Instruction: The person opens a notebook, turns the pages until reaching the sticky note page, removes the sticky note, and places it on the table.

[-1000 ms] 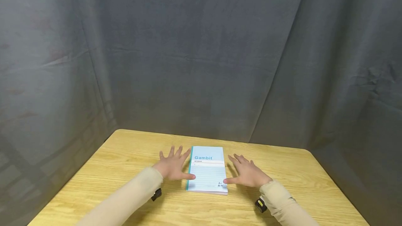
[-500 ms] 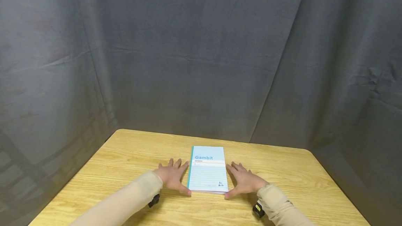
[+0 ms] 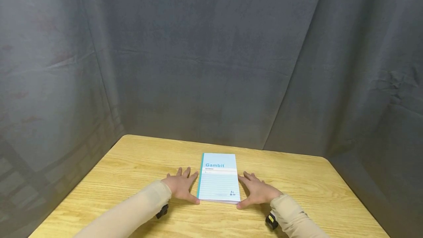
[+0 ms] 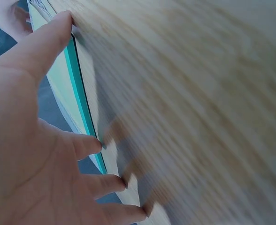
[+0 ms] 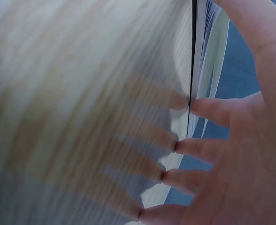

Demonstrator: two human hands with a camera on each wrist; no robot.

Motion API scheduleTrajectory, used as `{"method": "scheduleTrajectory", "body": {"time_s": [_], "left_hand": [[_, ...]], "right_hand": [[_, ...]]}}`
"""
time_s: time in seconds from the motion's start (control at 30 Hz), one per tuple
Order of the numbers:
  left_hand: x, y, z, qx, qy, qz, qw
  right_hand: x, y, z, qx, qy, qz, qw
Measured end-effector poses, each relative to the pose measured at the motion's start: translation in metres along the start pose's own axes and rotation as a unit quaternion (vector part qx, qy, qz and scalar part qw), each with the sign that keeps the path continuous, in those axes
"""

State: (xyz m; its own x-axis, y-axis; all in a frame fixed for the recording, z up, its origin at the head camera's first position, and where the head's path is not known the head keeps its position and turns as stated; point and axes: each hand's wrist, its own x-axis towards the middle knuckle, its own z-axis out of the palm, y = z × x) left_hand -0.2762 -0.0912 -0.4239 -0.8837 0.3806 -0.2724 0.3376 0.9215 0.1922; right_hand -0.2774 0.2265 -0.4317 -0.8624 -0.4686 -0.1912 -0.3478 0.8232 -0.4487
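Note:
A light blue notebook [image 3: 219, 183] with "Gambit" on its cover and a teal spine lies flat on the wooden table. Beside its spine my left hand [image 3: 181, 187] rests with fingers spread, the thumb at the near left corner. In the left wrist view, the fingertips of the left hand [image 4: 39, 154] meet the tabletop along the teal spine [image 4: 81, 93]. My right hand [image 3: 259, 190] mirrors this on the page-edge side, thumb by the near right corner. The right wrist view shows the right hand [image 5: 241, 154] with its index fingertip right at the page edges [image 5: 202, 56].
The wooden table [image 3: 148, 157] has rounded far corners. Grey curtains [image 3: 205, 65] hang behind it and on both sides. A dark wrist camera [image 3: 271, 221] sits under the right sleeve, another dark device [image 3: 162, 211] under the left.
Both hands have come down and nearer to me, from hovering with thumbs over the notebook to fingertips on the table beside it. Over the last half second they barely moved.

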Motion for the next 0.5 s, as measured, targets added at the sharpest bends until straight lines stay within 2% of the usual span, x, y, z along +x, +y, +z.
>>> {"method": "scheduleTrajectory", "body": {"time_s": [0.5], "left_hand": [[0.0025,0.0011,0.002,0.002,0.001,-0.002,1.0]], "right_hand": [[0.0012,0.0015,0.0004,-0.003,-0.005,0.006,1.0]]}}
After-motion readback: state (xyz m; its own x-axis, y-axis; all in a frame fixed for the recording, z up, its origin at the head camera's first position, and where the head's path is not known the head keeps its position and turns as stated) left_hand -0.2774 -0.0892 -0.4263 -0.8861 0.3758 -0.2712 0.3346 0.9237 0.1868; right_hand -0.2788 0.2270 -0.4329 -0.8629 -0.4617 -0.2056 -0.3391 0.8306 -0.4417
